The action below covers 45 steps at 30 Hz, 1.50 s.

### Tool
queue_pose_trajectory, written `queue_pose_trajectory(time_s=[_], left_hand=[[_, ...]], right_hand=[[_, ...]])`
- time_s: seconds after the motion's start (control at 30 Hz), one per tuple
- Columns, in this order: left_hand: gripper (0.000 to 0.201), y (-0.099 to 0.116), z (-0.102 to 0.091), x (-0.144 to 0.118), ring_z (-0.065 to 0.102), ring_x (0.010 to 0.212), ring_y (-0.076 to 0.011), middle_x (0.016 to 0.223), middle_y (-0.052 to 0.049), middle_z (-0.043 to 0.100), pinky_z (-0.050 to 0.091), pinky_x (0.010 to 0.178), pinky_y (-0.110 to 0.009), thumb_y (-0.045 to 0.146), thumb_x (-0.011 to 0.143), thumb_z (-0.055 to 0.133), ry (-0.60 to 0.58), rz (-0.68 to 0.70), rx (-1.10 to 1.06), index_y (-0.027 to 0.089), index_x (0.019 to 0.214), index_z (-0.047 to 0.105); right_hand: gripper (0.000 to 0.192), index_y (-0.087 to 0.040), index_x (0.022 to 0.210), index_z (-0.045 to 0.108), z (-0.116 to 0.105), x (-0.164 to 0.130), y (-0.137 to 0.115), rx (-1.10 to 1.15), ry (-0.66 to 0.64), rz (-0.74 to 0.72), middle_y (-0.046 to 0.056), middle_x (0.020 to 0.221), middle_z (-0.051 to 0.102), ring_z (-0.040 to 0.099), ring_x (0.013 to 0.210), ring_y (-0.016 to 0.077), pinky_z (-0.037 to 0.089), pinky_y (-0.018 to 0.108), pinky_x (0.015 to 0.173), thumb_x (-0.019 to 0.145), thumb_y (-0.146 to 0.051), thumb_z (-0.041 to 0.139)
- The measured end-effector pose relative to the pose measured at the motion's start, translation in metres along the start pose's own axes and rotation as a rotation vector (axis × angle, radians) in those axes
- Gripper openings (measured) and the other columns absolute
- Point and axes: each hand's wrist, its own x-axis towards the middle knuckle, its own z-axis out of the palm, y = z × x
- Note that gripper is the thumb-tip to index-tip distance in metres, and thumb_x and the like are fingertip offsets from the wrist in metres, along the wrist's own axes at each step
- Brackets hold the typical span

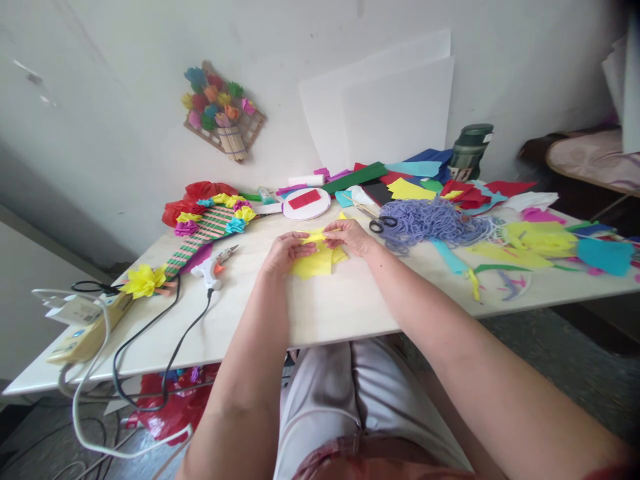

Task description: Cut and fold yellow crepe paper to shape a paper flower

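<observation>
Near the table's (325,313) front edge, left hand (286,253) and right hand (350,237) pinch yellow paper (315,263), mid-fold; creasing needs steady pressure.

Pale counter against a plain white wall

Beyond the hands, the white wall (100,100) carries a paper-flower hanging (223,110) up to the left and white sheets (395,100) leaning ahead to the right. The counter (320,313) is light and smooth in soft daylight. Grey floor (560,360) shows on the right, and cables (100,427) trail on the lower left.
</observation>
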Motion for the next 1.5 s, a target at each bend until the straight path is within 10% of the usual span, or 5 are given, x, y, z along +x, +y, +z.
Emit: queue_pose_trajectory(time_s=[0.53,0.8,1.5], left_hand=[[0.031,-0.007,0.001,0.002,0.059,0.048,-0.0113,0.06,-0.005,0.064,0.046,0.047,-0.019,0.032,0.061,0.069,-0.059,0.078,0.243,0.009,0.08,0.059],[0.041,-0.003,0.001,0.003,0.062,0.054,-0.0144,0.062,-0.009,0.065,0.049,0.051,-0.02,0.043,0.071,0.057,0.014,0.007,0.012,0.008,0.092,0.056],[0.028,-0.006,0.008,0.006,0.06,0.05,-0.0112,0.059,-0.006,0.063,0.045,0.049,-0.019,0.034,0.066,0.065,0.095,0.125,0.059,0.007,0.072,0.057]], right_hand=[[0.019,-0.011,0.077,0.06,0.01,-0.002,0.0,-0.044,0.006,0.01,0.001,0.05,0.062,0.057,0.045,0.0101,0.046,0.02,0.045,0.061,-0.017,0.068],[0.018,-0.011,0.076,0.061,0.01,0.0,0.0,-0.01,0.047,-0.027,0.002,0.054,0.063,0.056,0.043,0.0095,0.045,0.02,0.044,0.061,-0.017,0.068],[0.03,-0.011,0.086,0.061,0.018,0.002,0.004,0.055,0.087,-0.104,0.005,0.062,0.065,0.058,0.049,0.0098,0.043,0.018,0.043,0.069,-0.036,0.061]])
